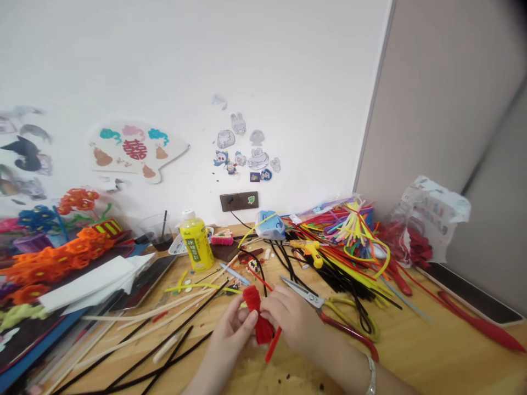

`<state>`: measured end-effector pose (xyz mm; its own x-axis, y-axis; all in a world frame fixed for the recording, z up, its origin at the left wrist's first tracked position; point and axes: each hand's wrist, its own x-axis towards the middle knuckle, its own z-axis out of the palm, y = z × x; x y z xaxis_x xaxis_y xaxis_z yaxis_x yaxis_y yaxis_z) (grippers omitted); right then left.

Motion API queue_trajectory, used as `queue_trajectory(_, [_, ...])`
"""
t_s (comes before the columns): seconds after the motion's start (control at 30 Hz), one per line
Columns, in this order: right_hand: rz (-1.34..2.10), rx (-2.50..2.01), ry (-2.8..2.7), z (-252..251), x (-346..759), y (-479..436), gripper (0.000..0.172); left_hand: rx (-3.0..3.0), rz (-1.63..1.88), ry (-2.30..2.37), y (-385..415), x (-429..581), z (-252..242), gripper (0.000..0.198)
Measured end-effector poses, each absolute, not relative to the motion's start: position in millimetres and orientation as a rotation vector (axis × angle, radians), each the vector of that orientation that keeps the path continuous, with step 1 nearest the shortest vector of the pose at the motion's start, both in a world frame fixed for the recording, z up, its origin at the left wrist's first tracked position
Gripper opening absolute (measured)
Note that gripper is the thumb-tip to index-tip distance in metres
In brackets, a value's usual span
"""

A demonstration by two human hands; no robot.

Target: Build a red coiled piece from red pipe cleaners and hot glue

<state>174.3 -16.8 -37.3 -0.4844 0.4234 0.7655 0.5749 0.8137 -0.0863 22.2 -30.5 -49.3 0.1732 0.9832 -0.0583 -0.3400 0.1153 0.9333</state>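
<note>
White wall carries a paper fan decoration and a cluster of stickers above a wall socket panel, and meets a wooden table strewn with craft supplies. Orange pipe-cleaner flowers pile up at the far left, beside a white foam sheet. A yellow bottle stands near the wall, and a plastic bag slumps in the far right corner. Beyond the hands sprawls a heap of multicoloured pipe cleaners, with a yellow glue gun on it. Loose black pipe cleaners lie in front of the left hand. Red-handled scissors lie just beside the right hand. Both hands grip a red pipe-cleaner bundle closely between them, above the table's near edge, one red stem poking down.
</note>
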Motion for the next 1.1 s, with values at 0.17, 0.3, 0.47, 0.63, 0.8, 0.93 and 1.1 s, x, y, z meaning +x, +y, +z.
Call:
queue_trajectory(0.17, [-0.200, -0.726, -2.173, -39.2, 176.7, -13.6, 0.021, 0.932, 1.178, 0.840, -24.4, 19.9, -56.2, 0.053])
queue_trajectory(0.3, [-0.201, -0.720, -2.172, -39.5, 176.6, -15.5, 0.020, 0.934, 1.166, 0.835, -24.5, 19.8, -54.6, 0.051])
queue_trajectory(0.47, [-0.310, -0.770, -2.142, -38.3, 176.7, -17.3, 0.025, 0.967, 1.168, 0.858, -29.7, 21.6, -43.5, 0.048])
queue_trajectory(0.63, [-0.316, -0.931, -2.132, -38.0, 183.1, -11.7, 0.027, 0.957, 1.186, 0.894, -29.4, 21.3, -40.1, 0.044])
queue_trajectory(0.8, [-0.258, -0.861, -2.147, -38.6, 181.3, -12.8, 0.023, 0.911, 1.189, 0.899, -25.7, 21.8, -49.6, 0.047])
queue_trajectory(0.93, [-0.219, -0.826, -2.120, -38.1, 175.6, -17.9, 0.025, 0.934, 1.177, 0.864, -23.1, 21.2, -56.5, 0.051])
queue_trajectory(1.1, [-0.257, -0.819, -2.120, -39.2, 176.5, -18.1, 0.026, 0.961, 1.166, 0.887, -21.1, 17.1, -60.7, 0.054])
